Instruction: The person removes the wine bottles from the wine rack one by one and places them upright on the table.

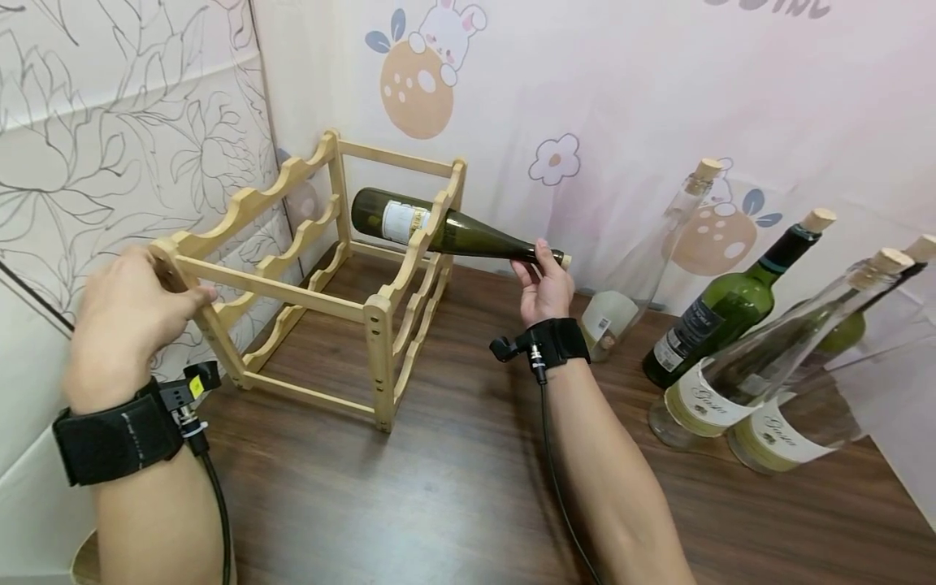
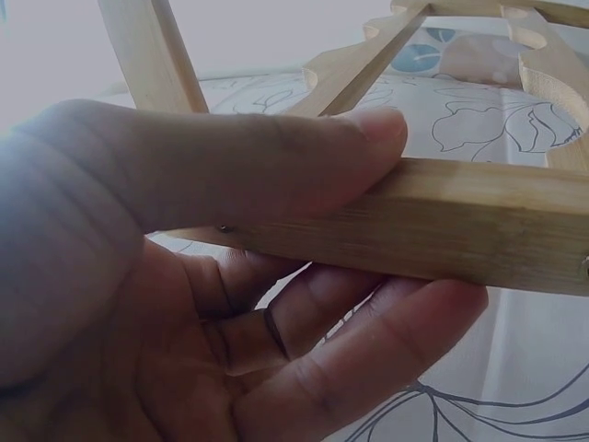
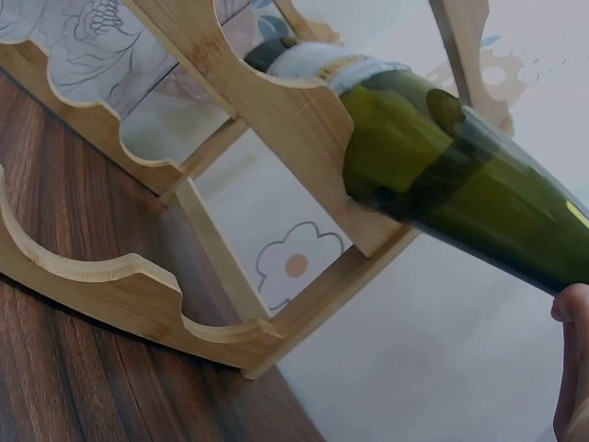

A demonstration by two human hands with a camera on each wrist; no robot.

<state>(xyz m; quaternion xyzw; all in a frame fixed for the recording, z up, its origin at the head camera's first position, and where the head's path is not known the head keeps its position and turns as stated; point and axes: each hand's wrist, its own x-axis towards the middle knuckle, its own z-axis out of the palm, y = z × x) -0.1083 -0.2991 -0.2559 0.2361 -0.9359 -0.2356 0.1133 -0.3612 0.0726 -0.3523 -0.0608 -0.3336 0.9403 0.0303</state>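
A green wine bottle (image 1: 483, 235) with a white label lies nearly level, its base inside a wooden wine rack (image 1: 278, 286) and its corked neck sticking out to the right. My right hand (image 1: 547, 286) holds it by the neck, thumb on the near side. In the right wrist view the bottle (image 3: 414, 152) passes over a scalloped rail of the rack. With my left hand (image 1: 132, 305) I grip the rack's near left corner post. The left wrist view has the thumb (image 2: 304, 152) above a wooden bar (image 2: 442, 221) and the fingers curled beneath it.
At the right stand several corked bottles: a clear one (image 1: 621, 301) near the back wall, a dark green one (image 1: 724, 309), and clear ones with cream labels (image 1: 712, 402). The brown wooden table (image 1: 431, 496) meets patterned wall coverings behind and at left.
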